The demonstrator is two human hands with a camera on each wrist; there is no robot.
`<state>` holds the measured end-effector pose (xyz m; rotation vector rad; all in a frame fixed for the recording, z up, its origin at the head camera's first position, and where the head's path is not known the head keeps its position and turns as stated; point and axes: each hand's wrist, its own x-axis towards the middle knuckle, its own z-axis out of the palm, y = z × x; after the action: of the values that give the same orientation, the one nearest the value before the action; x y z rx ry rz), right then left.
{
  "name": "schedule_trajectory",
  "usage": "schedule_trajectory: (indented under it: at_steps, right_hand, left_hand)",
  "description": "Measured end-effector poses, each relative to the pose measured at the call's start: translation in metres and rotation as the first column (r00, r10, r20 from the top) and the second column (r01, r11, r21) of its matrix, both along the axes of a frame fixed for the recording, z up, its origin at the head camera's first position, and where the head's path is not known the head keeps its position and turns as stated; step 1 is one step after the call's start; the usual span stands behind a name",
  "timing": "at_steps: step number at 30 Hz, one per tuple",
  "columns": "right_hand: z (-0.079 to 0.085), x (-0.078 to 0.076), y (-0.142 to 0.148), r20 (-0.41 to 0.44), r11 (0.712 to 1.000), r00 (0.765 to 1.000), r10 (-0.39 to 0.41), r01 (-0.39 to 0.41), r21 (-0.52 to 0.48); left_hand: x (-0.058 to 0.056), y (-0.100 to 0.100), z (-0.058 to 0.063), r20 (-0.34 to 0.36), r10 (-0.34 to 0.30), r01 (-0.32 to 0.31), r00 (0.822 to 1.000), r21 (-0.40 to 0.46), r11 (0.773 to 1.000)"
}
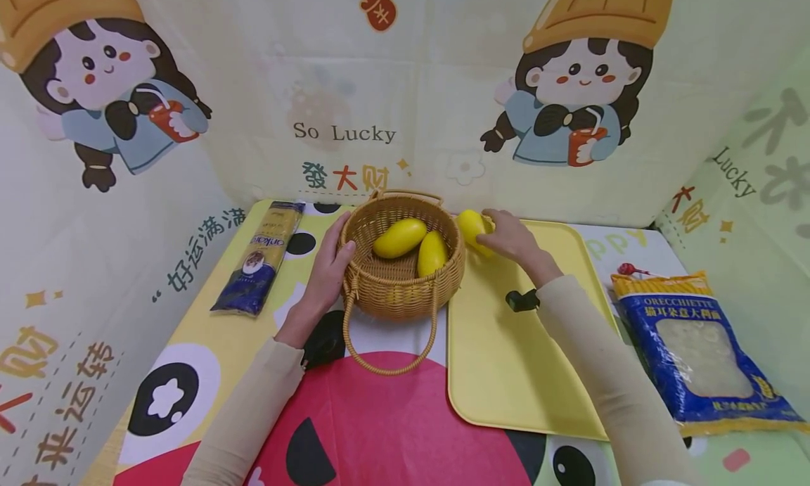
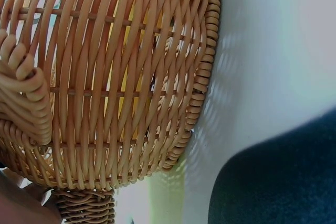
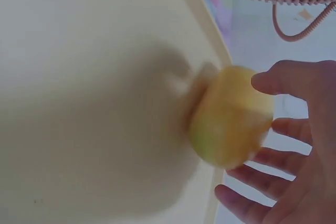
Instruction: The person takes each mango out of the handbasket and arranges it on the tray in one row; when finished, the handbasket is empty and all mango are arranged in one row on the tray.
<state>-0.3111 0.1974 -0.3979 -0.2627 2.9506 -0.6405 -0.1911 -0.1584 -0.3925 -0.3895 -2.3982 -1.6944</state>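
A wicker basket (image 1: 405, 296) stands at the middle of the table, one handle folded down toward the front. Two yellow mangoes lie inside, one mango (image 1: 400, 238) at the back left and another mango (image 1: 433, 254) at the right. My left hand (image 1: 325, 268) grips the basket's left side, thumb at the rim. Just right of the basket, my right hand (image 1: 511, 238) holds a third mango (image 3: 231, 116) between thumb and fingers, over the tray's far left corner. In the right wrist view this mango is blurred and has a greenish end.
A yellow tray (image 1: 525, 373) lies right of the basket. Farther right are a blue bag of orecchiette pasta (image 1: 702, 352) and a red lollipop (image 1: 626, 269). A blue and gold pasta packet (image 1: 259, 261) lies at the left. A printed cloth wall (image 1: 436, 106) stands close behind the basket.
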Motion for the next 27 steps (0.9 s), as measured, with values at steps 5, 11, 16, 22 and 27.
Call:
schedule_trajectory:
  at_steps: [5, 11, 16, 22, 27]
  right_hand:
    - [-0.002, 0.002, -0.002, -0.027, 1.0, 1.0, 0.012, -0.012, 0.012]
    - [-0.005, 0.004, -0.004, -0.031, 1.0, 0.999, -0.008, 0.008, 0.004]
    - [-0.01, 0.005, -0.008, -0.025, 0.998, 0.999, -0.024, 0.022, -0.058]
    - [-0.013, 0.012, -0.016, -0.035, 0.993, 0.995, -0.096, 0.094, -0.071]
    - [-0.012, 0.018, -0.023, -0.038, 0.988, 0.988, -0.15, 0.149, -0.03]
  left_hand:
    - [-0.001, 0.001, -0.002, 0.003, -0.005, 0.005, 1.0, 0.004, 1.0]
    - [-0.001, 0.001, 0.0, -0.003, -0.004, 0.004, 1.0, 0.002, 1.0]
    - [0.001, -0.001, 0.001, -0.007, 0.005, -0.005, 1.0, 0.008, 1.0]
    - [0.0, -0.001, 0.0, -0.013, 0.002, -0.002, 1.0, 0.009, 1.0]
    - [-0.001, -0.001, 0.0, -0.006, -0.005, 0.005, 1.0, 0.009, 1.0]
